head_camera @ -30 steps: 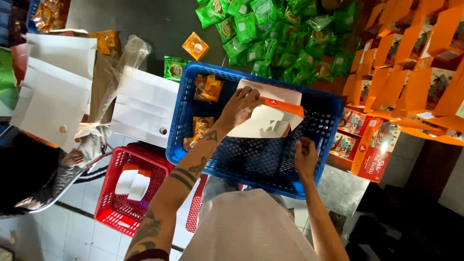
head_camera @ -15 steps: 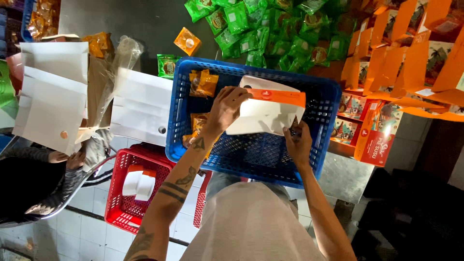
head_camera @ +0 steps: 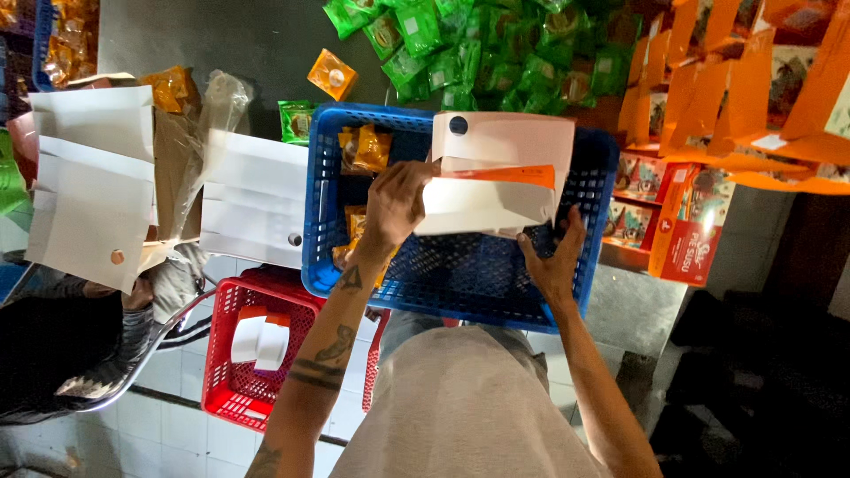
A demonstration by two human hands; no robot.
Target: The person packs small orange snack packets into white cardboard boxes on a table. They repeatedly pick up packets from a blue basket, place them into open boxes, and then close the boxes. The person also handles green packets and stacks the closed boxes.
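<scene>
White-and-orange carton (head_camera: 496, 181) gripped by both hands' fingers (head_camera: 416, 190) above blue basket (head_camera: 323, 221).

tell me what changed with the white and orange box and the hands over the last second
The white and orange box has opened out: its lid now stands up over the blue crate. The left hand keeps hold of the box's left edge. The right hand has come up from the crate's near wall to the box's lower right corner. The red basket and the green packets lie as before.
</scene>
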